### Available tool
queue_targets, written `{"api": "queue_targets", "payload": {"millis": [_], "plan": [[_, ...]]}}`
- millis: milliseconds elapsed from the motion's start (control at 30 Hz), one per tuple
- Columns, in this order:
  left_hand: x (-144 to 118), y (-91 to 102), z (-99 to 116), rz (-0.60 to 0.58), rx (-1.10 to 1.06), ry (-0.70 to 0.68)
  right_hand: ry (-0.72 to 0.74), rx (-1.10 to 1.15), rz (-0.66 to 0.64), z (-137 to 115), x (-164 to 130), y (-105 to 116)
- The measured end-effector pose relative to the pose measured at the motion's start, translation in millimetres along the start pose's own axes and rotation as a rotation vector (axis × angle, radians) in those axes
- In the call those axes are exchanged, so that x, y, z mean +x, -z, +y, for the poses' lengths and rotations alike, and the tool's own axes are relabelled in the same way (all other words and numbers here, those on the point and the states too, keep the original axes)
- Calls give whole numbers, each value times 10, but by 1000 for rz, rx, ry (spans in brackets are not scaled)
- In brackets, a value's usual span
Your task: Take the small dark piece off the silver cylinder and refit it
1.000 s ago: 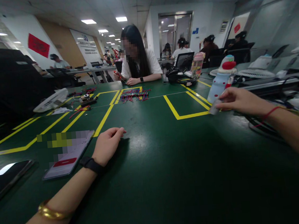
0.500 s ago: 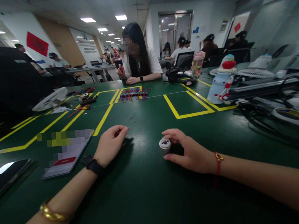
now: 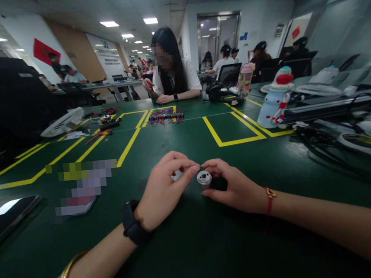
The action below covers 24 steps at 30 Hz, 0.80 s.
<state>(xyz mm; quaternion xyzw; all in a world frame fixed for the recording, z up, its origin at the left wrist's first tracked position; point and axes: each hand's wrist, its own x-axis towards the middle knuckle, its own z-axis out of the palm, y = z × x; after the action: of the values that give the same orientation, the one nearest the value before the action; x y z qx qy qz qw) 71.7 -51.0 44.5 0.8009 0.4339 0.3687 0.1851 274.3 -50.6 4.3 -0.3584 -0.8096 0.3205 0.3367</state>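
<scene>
A small silver cylindrical motor [image 3: 204, 179] stands upright on the green table, its round face with a shaft and small holes turned up. The thumb and fingers of my right hand [image 3: 233, 186] close around it from the right. Just left of the motor is my left hand [image 3: 165, 188], thumb and index fingertips pinched together near its top edge. Whatever those fingertips hold, if anything, is too small to make out. A black watch [image 3: 133, 223] is on my left wrist.
Two phones lie at left, one dark [image 3: 13, 216] and one partly blurred [image 3: 87, 204]. Yellow tape [image 3: 242, 142] marks the table [image 3: 172, 136]. Wire bundles [image 3: 166, 116] lie farther back. A blue bottle [image 3: 268, 105] and black cables [image 3: 322, 144] are at right. A person [image 3: 174, 70] sits opposite.
My left hand has moved right and its fingertips now sit beside the motor. My right hand and the motor have stayed nearly in place.
</scene>
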Motion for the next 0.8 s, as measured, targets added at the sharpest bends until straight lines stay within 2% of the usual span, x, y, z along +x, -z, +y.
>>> {"api": "queue_targets", "payload": {"millis": [67,233,433,600,700,800], "plan": [[-31,19,-54,-18,12,28,7,-64,34,-18,-8,6],[-132,-110,-194,-214,73,73,12,-108,49,-31,-8,21],[-136,-237,-223,-247,88,53,5,-112,36,-22,-11,19],[-123,-159,-209,-237,9,92,31,-170,38,-40,-8,44],[-95,4,-292,-129,19,183,-53,-267,132,44,34,290],[-55,220,-519,-7,72,340,-248,-481,261,270,89,769]]}}
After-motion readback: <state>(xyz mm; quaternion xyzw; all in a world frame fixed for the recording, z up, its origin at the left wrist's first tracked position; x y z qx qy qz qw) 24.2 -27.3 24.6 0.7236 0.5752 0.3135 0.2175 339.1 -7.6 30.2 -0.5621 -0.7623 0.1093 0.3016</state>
